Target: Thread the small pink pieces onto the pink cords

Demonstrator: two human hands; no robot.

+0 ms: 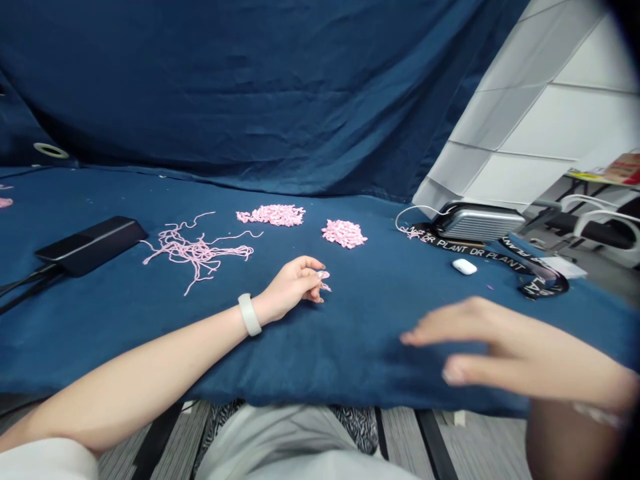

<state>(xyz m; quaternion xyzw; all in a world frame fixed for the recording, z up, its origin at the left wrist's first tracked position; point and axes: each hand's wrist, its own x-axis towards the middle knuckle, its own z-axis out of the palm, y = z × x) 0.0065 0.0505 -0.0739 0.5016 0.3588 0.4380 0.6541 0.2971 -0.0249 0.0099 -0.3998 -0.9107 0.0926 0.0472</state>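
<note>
My left hand (295,285) rests on the blue cloth of the table (360,333), fingers pinched on a small pink piece (324,276). A white band sits on that wrist. My right hand (480,347) hovers low over the cloth near the front edge, blurred, fingers stretched out flat and holding nothing. Beyond the left hand lie loose pink strands (197,252) and two piles of small pink pieces, one pile (273,215) at centre and another pile (344,233) to its right.
A black flat device (93,243) with cables lies at the left. At the right are a silver case (477,222), a black printed strap (480,250) and a white earbud case (465,267). Blue cloth hangs behind. The table's front edge is near my lap.
</note>
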